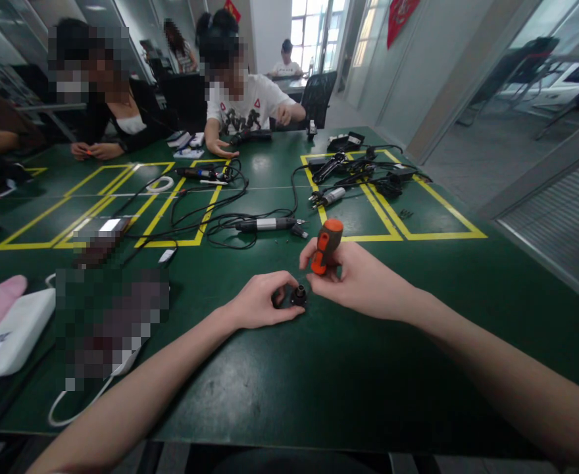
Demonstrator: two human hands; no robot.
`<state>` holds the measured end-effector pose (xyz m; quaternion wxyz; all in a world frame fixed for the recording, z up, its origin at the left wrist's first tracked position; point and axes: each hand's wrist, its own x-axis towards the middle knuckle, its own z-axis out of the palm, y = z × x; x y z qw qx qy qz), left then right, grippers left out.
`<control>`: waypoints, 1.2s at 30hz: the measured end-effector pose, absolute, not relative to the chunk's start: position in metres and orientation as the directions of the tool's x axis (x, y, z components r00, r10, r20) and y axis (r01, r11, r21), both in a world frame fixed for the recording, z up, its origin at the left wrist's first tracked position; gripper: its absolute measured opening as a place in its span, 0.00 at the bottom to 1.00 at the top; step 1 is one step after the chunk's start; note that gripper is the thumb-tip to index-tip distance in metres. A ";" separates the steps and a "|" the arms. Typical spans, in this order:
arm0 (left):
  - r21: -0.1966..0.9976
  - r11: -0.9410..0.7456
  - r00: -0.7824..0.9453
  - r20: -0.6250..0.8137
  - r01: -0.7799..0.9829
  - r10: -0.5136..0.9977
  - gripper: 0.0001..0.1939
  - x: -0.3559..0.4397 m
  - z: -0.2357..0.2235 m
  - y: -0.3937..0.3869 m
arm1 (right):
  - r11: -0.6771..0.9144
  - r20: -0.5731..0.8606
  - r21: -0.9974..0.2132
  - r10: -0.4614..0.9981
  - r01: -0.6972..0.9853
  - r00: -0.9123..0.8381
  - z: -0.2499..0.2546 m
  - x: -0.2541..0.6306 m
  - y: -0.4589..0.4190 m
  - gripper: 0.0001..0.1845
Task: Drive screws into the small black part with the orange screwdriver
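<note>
My right hand (356, 280) is closed around an orange and black screwdriver (326, 245), held upright with its tip pointing down. The tip meets a small black round part (298, 295) that rests on the green table (319, 375). My left hand (260, 303) is curled around that small part and pinches it from the left. Both hands sit close together near the middle of the table.
Soldering irons (267, 224) and tangled black cables (210, 210) lie inside yellow taped boxes (393, 224) further back. A white device (13, 336) and a white cable (72, 408) lie at the left. Several people sit along the far and left sides.
</note>
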<state>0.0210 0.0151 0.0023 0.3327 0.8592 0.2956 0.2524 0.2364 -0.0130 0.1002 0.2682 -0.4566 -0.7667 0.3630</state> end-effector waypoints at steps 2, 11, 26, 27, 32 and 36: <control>0.724 -0.602 0.696 0.238 0.338 0.678 0.12 0.021 0.003 0.015 | 0.324 0.079 -0.793 0.894 0.516 -0.441 0.100 0.236 -0.014 0.11; 0.753 -0.576 0.700 0.223 0.319 0.679 0.13 0.021 0.004 0.015 | 0.322 0.083 -0.827 0.881 0.462 -0.465 0.100 0.236 -0.013 0.05; 0.755 -0.534 0.673 0.169 0.381 0.720 0.16 0.021 0.005 0.014 | 0.282 0.054 -0.830 0.899 0.482 -0.434 0.099 0.236 -0.014 0.10; 0.769 -0.518 0.669 0.163 0.374 0.725 0.18 0.021 0.005 0.014 | 0.283 0.052 -0.829 0.898 0.483 -0.438 0.099 0.236 -0.015 0.11; 0.812 -0.477 0.661 0.156 0.338 0.734 0.18 0.022 0.005 0.015 | 0.301 0.068 -0.833 0.888 0.463 -0.456 0.096 0.237 -0.015 0.08; 0.787 -0.511 0.674 0.170 0.346 0.719 0.13 0.022 0.006 0.015 | 0.248 0.008 -0.864 0.877 0.438 -0.480 0.097 0.238 -0.014 0.05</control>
